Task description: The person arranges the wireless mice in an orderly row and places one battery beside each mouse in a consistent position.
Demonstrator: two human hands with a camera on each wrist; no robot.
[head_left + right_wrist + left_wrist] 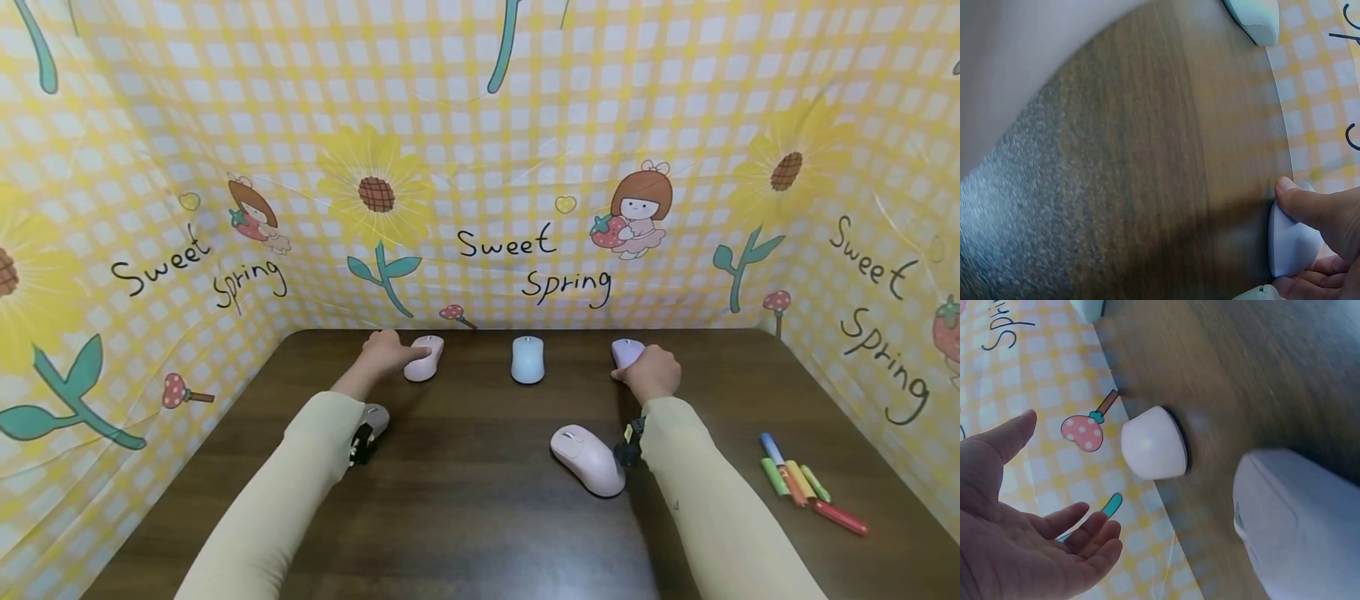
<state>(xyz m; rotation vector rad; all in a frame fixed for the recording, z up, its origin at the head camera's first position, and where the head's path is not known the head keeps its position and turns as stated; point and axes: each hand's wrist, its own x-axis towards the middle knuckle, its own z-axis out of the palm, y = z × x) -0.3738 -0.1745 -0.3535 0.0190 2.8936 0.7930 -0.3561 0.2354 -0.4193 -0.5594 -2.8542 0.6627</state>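
Note:
At the table's far left, my left hand (384,354) is beside a pale pink computer mouse (424,360), its thumb overlapping the mouse in the head view. The left wrist view shows that hand (1041,519) with loosely spread fingers and a gap between it and the pink mouse (1154,445). My right hand (654,372) grips a lilac mouse (626,352) near the back edge. In the right wrist view, the thumb is on one side of the lilac mouse (1294,240) and the fingers on the other. A light blue mouse (528,360) stands between the hands.
Under the left wrist is a grey mouse (377,419), partly hidden by the sleeve. A larger pale pink mouse (588,461) lies beside the right wrist. Several coloured pens (797,482) lie at the right of the dark wooden table (450,517). A checked cloth (480,167) hangs behind.

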